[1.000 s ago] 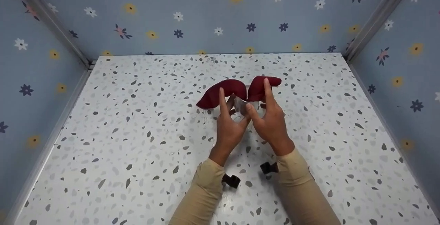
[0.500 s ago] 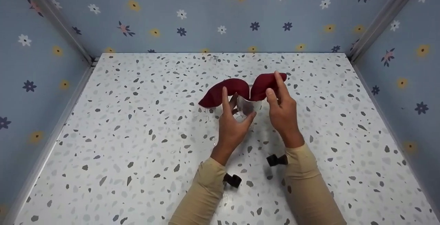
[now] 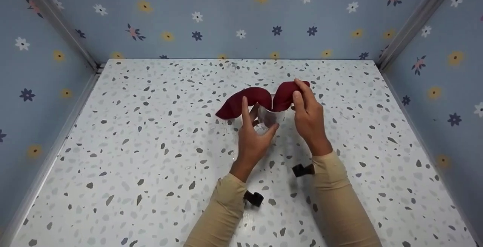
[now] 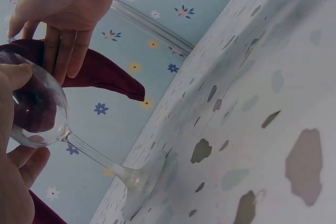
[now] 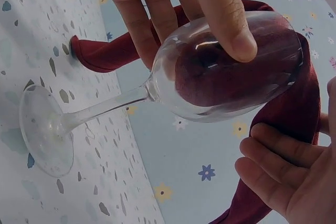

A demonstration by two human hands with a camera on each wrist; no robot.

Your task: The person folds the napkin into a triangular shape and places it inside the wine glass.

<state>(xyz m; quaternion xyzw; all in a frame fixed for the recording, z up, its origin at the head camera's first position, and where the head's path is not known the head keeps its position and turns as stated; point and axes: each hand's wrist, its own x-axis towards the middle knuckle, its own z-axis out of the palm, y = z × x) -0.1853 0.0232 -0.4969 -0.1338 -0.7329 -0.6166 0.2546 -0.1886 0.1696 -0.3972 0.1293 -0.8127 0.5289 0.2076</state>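
Note:
A clear stemmed wine glass [image 5: 231,87] stands with its foot on the speckled tabletop. A dark red cloth napkin [image 3: 247,101] is tucked into its bowl, and its two ends arch out to the left and right. Around the bowl, my left hand [image 3: 254,141] holds the glass, its thumb on the near side and index finger extended against the cloth. My right hand [image 3: 311,120] is at the napkin's right end, holding the cloth between thumb and fingers. In the right wrist view, several right-hand fingers [image 5: 268,182] lie along the hanging cloth.
The white tabletop [image 3: 132,164] has grey speckles. Blue flowered panels [image 3: 226,16] rise at the back and both sides. Black wrist-camera mounts [image 3: 254,198] project inward from both sleeves.
My right hand has moved off the glass bowl, outward to the right, and onto the napkin's right end. That end shifted slightly. My left hand stays on the glass.

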